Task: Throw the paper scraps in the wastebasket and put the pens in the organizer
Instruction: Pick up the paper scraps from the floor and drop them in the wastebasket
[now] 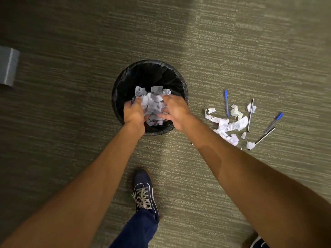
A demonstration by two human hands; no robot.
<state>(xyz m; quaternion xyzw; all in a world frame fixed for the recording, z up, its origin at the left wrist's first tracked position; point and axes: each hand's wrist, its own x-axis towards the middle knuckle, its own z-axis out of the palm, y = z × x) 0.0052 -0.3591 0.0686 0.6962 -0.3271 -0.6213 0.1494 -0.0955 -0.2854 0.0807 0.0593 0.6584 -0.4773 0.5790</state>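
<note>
A round black wastebasket (pixel 125 81) with a black liner stands on the carpet. Over its opening, my left hand (pixel 133 112) and my right hand (pixel 174 110) press a bundle of white paper scraps (pixel 152 102) between them. More torn paper scraps (pixel 231 125) lie on the carpet to the right of the basket. Among them lie a blue-capped pen (pixel 226 102), a thin dark pen (pixel 250 115), a second blue-capped pen (pixel 274 122) and another dark pen (pixel 264 136). No organizer is in view.
A grey box-like object (pixel 8 66) sits at the left edge on the carpet. My dark blue shoe (pixel 144 190) stands just below the basket, and another shoe (pixel 258 242) shows at the bottom right.
</note>
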